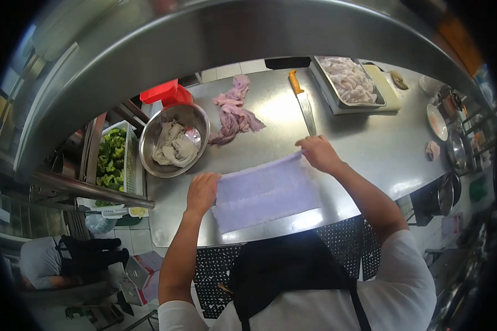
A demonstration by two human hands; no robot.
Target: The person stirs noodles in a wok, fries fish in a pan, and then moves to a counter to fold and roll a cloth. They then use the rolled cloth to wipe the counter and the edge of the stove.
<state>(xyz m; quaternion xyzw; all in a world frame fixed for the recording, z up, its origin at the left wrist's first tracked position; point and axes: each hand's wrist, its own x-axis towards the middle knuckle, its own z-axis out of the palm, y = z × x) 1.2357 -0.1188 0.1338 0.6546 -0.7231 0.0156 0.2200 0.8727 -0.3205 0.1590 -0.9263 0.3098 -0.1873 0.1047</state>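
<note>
A lavender cloth (265, 193) is spread between my two hands over the front of the steel table, folded into a rough rectangle. My left hand (203, 191) is closed on its far left corner. At the far right corner, my right hand (319, 152) pinches the edge. Just beyond the right hand lies a knife (305, 107) with an orange handle, its blade pointing toward me. A crumpled pink-purple cloth (234, 113) rests farther back, left of the knife.
A steel colander (149, 149) holding a whitish cloth stands at left, beside a red container (168, 92). Broccoli fills a white crate (131, 160). A tray of raw meat (342, 105) sits back right, near a plate (437, 122). An overhead steel shelf (248, 33) spans the top. Another person (44, 259) is at lower left.
</note>
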